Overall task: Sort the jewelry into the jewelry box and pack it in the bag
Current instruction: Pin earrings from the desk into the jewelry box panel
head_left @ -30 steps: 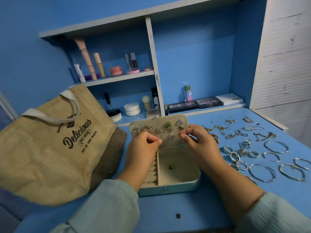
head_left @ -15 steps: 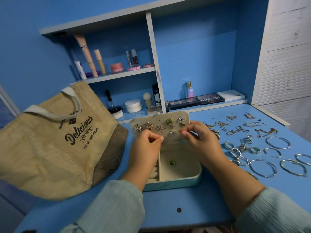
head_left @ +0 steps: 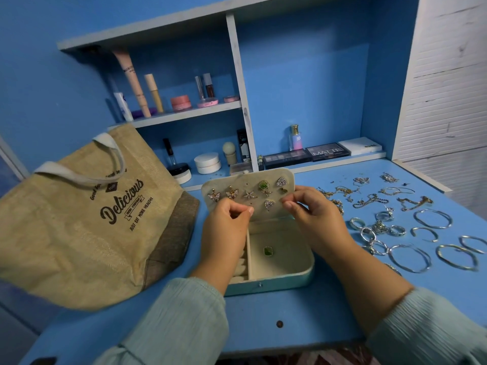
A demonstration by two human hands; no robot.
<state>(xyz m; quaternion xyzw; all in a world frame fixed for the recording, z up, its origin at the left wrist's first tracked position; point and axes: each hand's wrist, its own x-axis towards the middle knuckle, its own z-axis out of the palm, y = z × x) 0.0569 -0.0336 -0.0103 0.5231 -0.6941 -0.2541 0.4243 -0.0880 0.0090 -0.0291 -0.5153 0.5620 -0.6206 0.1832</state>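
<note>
Jute bag (head_left: 79,222) with "Delicious" print lies slumped on the blue desk (head_left: 263,317), left of the jewelry box (head_left: 279,264), white handles toward the shelf unit. Box sits open mid-desk, lid (head_left: 247,191) tilted up at the back, earrings pinned across the lid's pad: butterfly and star shapes, one green stone, two triangular pieces. Left hand (head_left: 224,227) is over the left side of the box, above the ring rolls, fingers curled with thumb and fingertips pinched together at the lid's lower edge; whatever it pinches is too small to tell. Right hand (head_left: 313,217) is at the lid's right edge, thumb and forefinger pinched close by a small dark earring (head_left: 283,191); cannot tell if it grips it. Green pendant (head_left: 268,251) lies loose in the box's open compartment. Right of the box, spread on the desk: chains (head_left: 369,201) farther back, rings (head_left: 379,227) nearer, bangles (head_left: 432,219) farthest right. Behind the box, shelf (head_left: 184,114) with cosmetics, palettes (head_left: 305,154) on the lower ledge.
</note>
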